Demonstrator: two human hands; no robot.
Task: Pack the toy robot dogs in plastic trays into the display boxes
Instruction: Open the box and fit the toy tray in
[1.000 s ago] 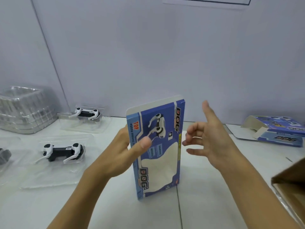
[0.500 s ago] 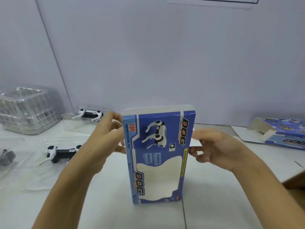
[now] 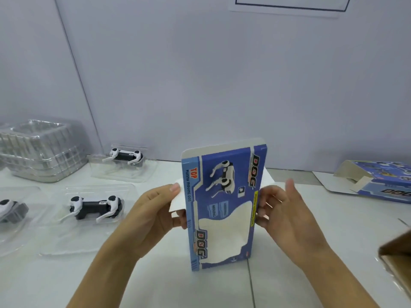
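Clearly the step in hand is opening up a display box (image 3: 223, 207): the blue carton printed "DOG" stands on end on the white desk (image 3: 311, 218) at the centre of the frame, its window cut-out showing white and nothing inside it yet. The left hand (image 3: 153, 216) pinches a white side flap (image 3: 178, 198) on the carton's left edge, thumb on top and fingers behind. The right hand (image 3: 282, 216) has its fingers curled on the right edge, with another white flap showing just above them; its grip is closed on the carton.

Left of centre a toy robot dog (image 3: 95, 206) lies in its clear plastic tray (image 3: 89, 238), near the left forearm. Another trayed dog (image 3: 125, 156) sits further back, and a third (image 3: 9, 210) is cut off at the left edge. A stack of empty clear trays (image 3: 42, 150) stands at the upper left. At the right lies a second blue carton (image 3: 382, 181), opened and flat, and a brown cardboard corner (image 3: 398, 258) enters at the lower right.

Next, I judge, the flaps must be spread so the carton squares into an open sleeve; then one hand must let go to fetch the nearest tray and slide it in, the dog facing the window.
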